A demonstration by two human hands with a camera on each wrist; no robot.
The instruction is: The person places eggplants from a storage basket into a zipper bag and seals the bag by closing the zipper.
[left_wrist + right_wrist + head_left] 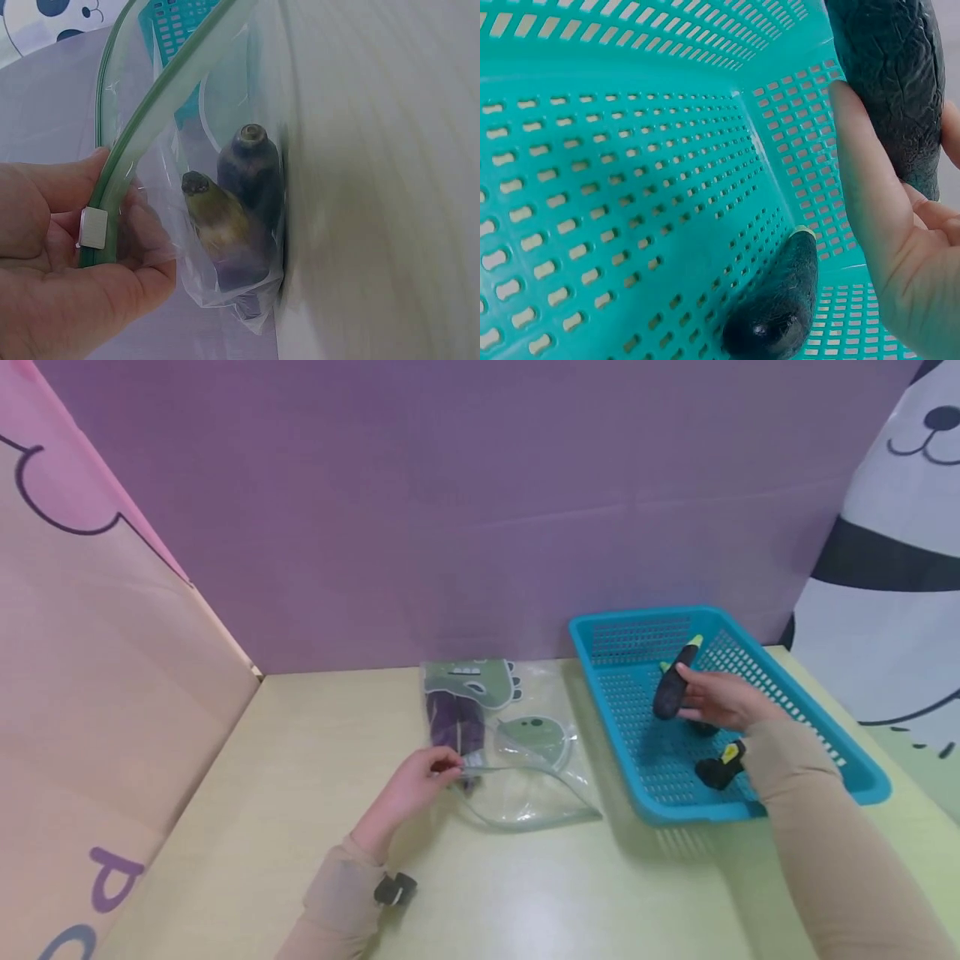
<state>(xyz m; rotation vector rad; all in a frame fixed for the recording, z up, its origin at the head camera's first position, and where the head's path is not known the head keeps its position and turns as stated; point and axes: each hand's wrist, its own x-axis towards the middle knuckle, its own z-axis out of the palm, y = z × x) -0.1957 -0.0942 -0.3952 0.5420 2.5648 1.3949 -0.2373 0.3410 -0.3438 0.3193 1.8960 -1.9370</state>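
My left hand (pixel 412 789) pinches the green-edged rim of a clear zip bag (pixel 150 112) beside its white slider (pixel 94 227). The bag's mouth gapes toward me. Inside lie two purple, eggplant-like vegetables (pixel 251 169), side by side at one end. Over the blue-green basket (pixel 611 727), my right hand (pixel 723 697) grips a long, dark, wrinkled vegetable (pixel 670 689) with a light green tip. A similar dark vegetable (pixel 776 300) rests on the basket floor, largely hidden by the right hand in the head view.
Green cartoon pictures (pixel 536 739) are printed on the bag. The basket stands right of the bag on a pale wooden table (pixel 300 760). A purple wall (pixel 450 510) closes the back, with printed panels on both sides. Each wrist wears a small black device (pixel 395 888).
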